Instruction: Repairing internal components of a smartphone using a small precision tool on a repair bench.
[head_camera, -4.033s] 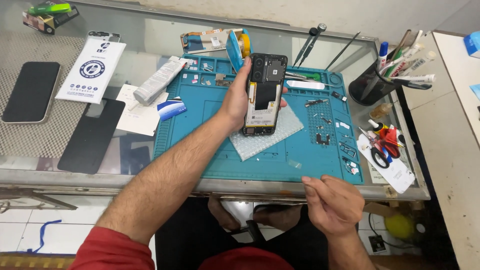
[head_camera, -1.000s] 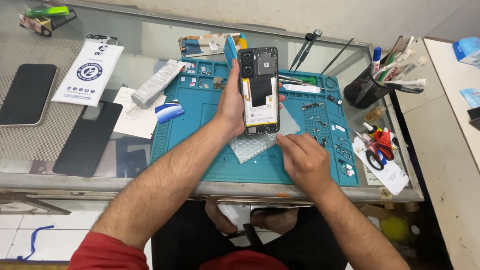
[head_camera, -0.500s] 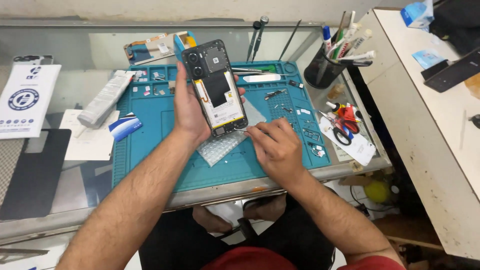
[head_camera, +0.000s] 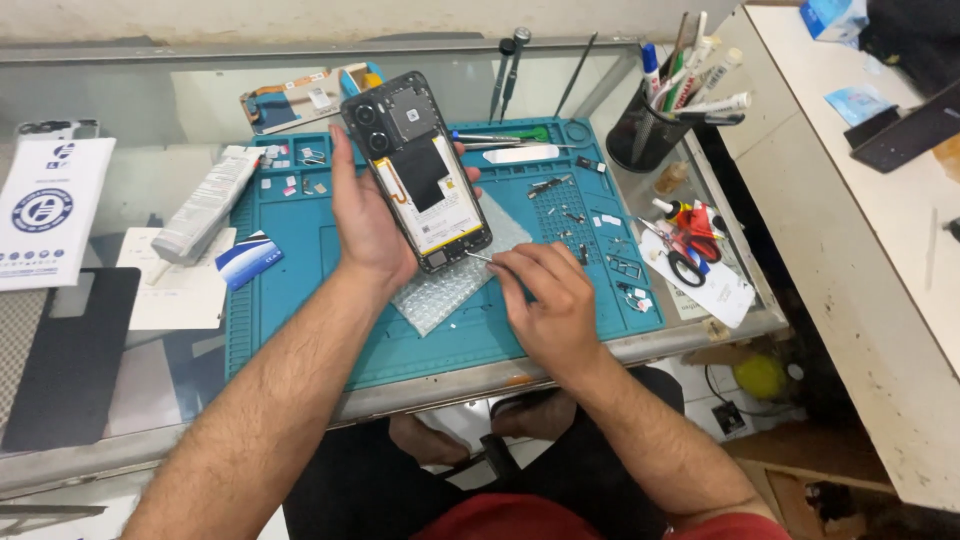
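Gripping the opened phone (head_camera: 420, 180) in left fingers (head_camera: 362, 215), right fingers (head_camera: 535, 290) pinch tweezers (head_camera: 478, 256) beside scattered screws (head_camera: 575, 215)

Bare blue mat (head_camera: 300, 310) lies open left of the hands, while small loose parts (head_camera: 600, 250) (screws, brackets) and scissors (head_camera: 690, 245) crowd the right.

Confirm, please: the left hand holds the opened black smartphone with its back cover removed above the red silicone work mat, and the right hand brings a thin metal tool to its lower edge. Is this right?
Not quite: the silicone work mat is teal blue, not red, as the head view shows. The rest stands: the left hand holds the opened black smartphone with its back cover removed above the mat, and the right hand brings a thin metal tool to its lower edge.
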